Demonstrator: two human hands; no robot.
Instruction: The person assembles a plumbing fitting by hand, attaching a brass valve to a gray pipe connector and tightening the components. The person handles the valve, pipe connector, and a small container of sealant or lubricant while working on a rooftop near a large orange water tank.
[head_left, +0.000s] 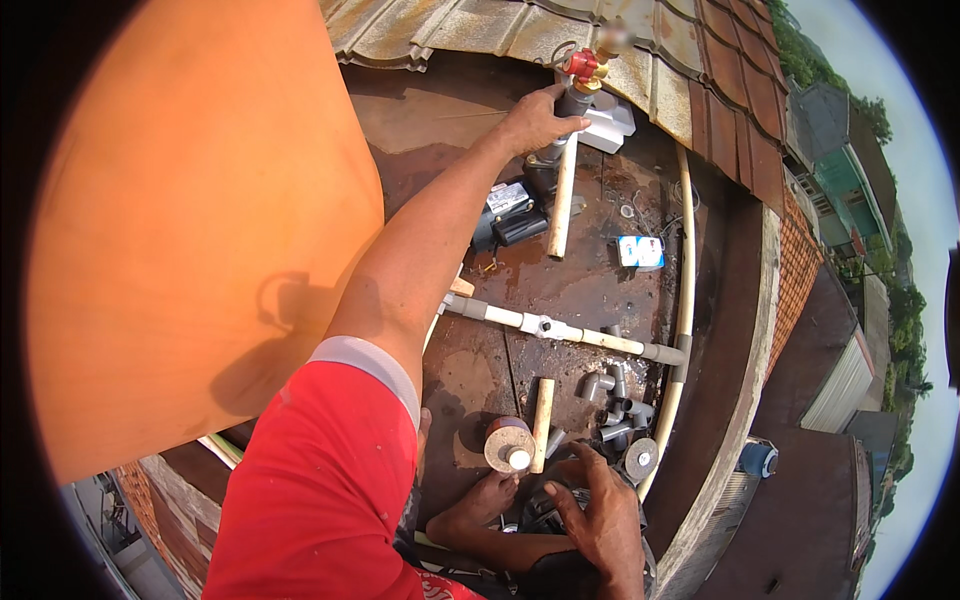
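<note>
My left arm in a red sleeve reaches far forward. My left hand [535, 122] is closed round an upright dark grey pipe [575, 103], its thumb across the near side. On top of that pipe sits a brass fitting with a red device [583, 66]. Below the hand the pipe meets a black water pump [508, 212]. A loose cream pipe [564, 200] leans beside the pump. My right hand [605, 515] hangs over my lap near a dark bundle, thumb and fingers apart, with nothing visible in it. A round can [510, 446] stands by my bare foot.
A cream pipe run with a white valve [545, 327] crosses the rusty sheet floor and joins a long side pipe [686, 270]. Grey elbows and tees [625, 410] lie near a short pipe [542, 425]. A large orange tank [200, 230] fills the left; roof tiles [560, 40] overhang ahead.
</note>
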